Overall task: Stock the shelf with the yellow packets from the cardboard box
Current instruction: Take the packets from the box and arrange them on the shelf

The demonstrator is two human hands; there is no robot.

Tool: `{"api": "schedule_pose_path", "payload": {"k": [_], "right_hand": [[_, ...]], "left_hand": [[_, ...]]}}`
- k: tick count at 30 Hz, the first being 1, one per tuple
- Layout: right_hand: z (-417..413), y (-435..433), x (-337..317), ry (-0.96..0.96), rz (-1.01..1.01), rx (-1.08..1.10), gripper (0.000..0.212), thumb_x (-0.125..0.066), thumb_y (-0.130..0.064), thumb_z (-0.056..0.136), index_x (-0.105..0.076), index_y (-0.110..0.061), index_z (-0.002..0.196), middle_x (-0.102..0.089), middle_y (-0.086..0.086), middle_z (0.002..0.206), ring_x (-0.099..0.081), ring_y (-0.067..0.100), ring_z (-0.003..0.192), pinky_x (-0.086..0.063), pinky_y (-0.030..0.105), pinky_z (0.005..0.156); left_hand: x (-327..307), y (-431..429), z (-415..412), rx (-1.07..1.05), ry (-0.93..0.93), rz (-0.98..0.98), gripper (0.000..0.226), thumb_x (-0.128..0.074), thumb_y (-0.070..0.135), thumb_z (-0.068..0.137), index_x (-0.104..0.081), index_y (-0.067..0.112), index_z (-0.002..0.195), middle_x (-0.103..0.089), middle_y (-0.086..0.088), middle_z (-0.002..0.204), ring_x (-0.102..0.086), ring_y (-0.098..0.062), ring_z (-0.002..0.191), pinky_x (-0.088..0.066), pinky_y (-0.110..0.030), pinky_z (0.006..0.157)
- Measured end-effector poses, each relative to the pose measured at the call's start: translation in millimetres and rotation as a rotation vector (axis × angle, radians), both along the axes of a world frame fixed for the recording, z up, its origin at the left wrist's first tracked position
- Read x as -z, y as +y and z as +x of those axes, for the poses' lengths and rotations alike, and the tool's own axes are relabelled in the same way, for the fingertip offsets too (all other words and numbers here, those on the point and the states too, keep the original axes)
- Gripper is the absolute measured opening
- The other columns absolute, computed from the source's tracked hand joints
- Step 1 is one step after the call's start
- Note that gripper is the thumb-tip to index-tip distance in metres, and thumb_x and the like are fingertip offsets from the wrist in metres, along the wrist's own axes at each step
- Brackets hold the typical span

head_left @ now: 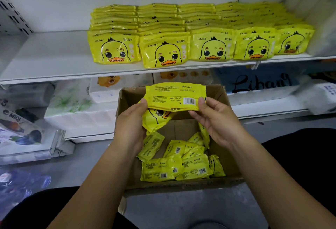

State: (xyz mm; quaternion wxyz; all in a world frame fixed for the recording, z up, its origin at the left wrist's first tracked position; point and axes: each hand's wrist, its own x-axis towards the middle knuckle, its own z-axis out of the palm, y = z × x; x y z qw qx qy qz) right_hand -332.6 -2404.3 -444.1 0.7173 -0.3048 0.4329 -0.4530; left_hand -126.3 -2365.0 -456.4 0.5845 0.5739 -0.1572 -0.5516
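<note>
Above the cardboard box (pixel 130 94), your left hand (pixel 131 125) and right hand (pixel 216 121) pinch opposite ends of a yellow wipes packet (pixel 174 98), barcode side up. Your left fingers also curl round a second packet (pixel 156 119) beneath it, duck face showing. Loose packets (pixel 174 167) lie on the box floor. On the far white shelf (pixel 54 56), stocked packets (pixel 200 34) stand in rows toward the right.

Glossy plastic yellow packets (pixel 175 97), matt brown cardboard box (pixel 224 148), smooth white shelf (pixel 54 61).
</note>
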Motion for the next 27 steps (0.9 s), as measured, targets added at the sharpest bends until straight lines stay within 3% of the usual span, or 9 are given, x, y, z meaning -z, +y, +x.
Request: {"api": "schedule_pose_path", "payload": {"k": [3,5,8,14,17,19,21,24,27], "right_hand": [[-2,2,1,0.357,-0.152,-0.048,0.014,-0.065,-0.018,0.095,-0.070,-0.013,0.106,-0.068,0.014,0.085,-0.066,0.010,0.066,-0.054,0.018,0.059],[-1,2,1,0.517,-0.240,-0.045,0.013,-0.068,-0.020,0.093,-0.072,-0.013,0.103,-0.056,0.017,0.072,-0.059,0.009,0.054,-0.047,0.018,0.050],[3,-2,-7,0.524,-0.278,0.026,0.010,-0.069,-0.016,0.093,-0.072,-0.013,0.102,-0.056,0.007,0.060,-0.058,0.006,0.050,-0.046,0.016,0.048],[14,-7,-16,0.492,-0.277,0.068,0.010,-0.069,-0.017,0.093,-0.073,-0.011,0.101,-0.053,0.005,0.061,-0.052,0.003,0.048,-0.039,0.015,0.046],[20,-7,-16,0.431,-0.260,0.021,0.010,-0.069,-0.021,0.092,-0.073,-0.013,0.098,-0.068,0.010,0.077,-0.063,0.011,0.065,-0.051,0.018,0.062],[22,-7,-18,0.289,-0.187,-0.022,0.018,-0.070,-0.023,0.088,-0.072,-0.010,0.100,-0.075,0.014,0.102,-0.072,0.024,0.097,-0.057,0.030,0.089],[22,-10,-23,0.154,-0.122,-0.006,0.027,-0.069,-0.025,0.082,-0.069,-0.007,0.103,-0.072,0.018,0.115,-0.067,0.030,0.114,-0.053,0.043,0.101],[25,-15,-29,0.132,-0.171,0.088,0.013,-0.065,-0.018,0.091,-0.067,-0.007,0.098,-0.075,0.013,0.103,-0.071,0.026,0.105,-0.054,0.046,0.099],[36,-12,-27,0.371,-0.395,0.118,0.009,-0.063,-0.011,0.096,-0.068,-0.011,0.089,-0.074,0.008,0.105,-0.068,0.016,0.100,-0.053,0.037,0.094]], "left_hand": [[0,-2,1,-0.037,-0.052,-0.028,0.019,-0.060,0.022,0.103,-0.075,0.012,0.098,-0.080,-0.006,0.092,-0.078,-0.020,0.084,-0.062,-0.031,0.071],[0,-3,3,-0.077,-0.120,-0.032,0.020,-0.063,0.024,0.102,-0.076,0.014,0.090,-0.080,-0.006,0.090,-0.077,-0.023,0.089,-0.062,-0.037,0.082],[1,-5,7,-0.136,-0.167,-0.017,0.021,-0.068,0.028,0.099,-0.078,0.017,0.083,-0.079,-0.009,0.097,-0.073,-0.032,0.105,-0.056,-0.050,0.099],[-5,-5,13,-0.209,-0.125,-0.037,0.017,-0.069,0.026,0.099,-0.077,0.015,0.088,-0.078,-0.009,0.096,-0.073,-0.030,0.104,-0.058,-0.050,0.097],[-4,-3,22,-0.172,-0.220,-0.042,0.024,-0.069,0.031,0.099,-0.080,0.020,0.080,-0.078,-0.011,0.097,-0.073,-0.031,0.100,-0.057,-0.056,0.097],[-6,-1,28,-0.132,-0.280,-0.032,0.030,-0.068,0.034,0.099,-0.080,0.023,0.073,-0.077,-0.014,0.093,-0.070,-0.029,0.090,-0.057,-0.057,0.095],[-7,1,30,-0.110,-0.316,-0.027,0.029,-0.067,0.041,0.098,-0.079,0.024,0.077,-0.078,-0.009,0.093,-0.071,-0.027,0.094,-0.056,-0.057,0.097],[-7,6,30,-0.097,-0.340,-0.017,0.037,-0.063,0.056,0.095,-0.080,0.025,0.089,-0.079,-0.004,0.102,-0.073,-0.026,0.105,-0.056,-0.050,0.098],[-11,9,25,-0.008,-0.283,-0.023,0.058,-0.053,0.074,0.089,-0.081,0.024,0.099,-0.078,-0.003,0.109,-0.074,-0.026,0.105,-0.057,-0.048,0.096]]}}
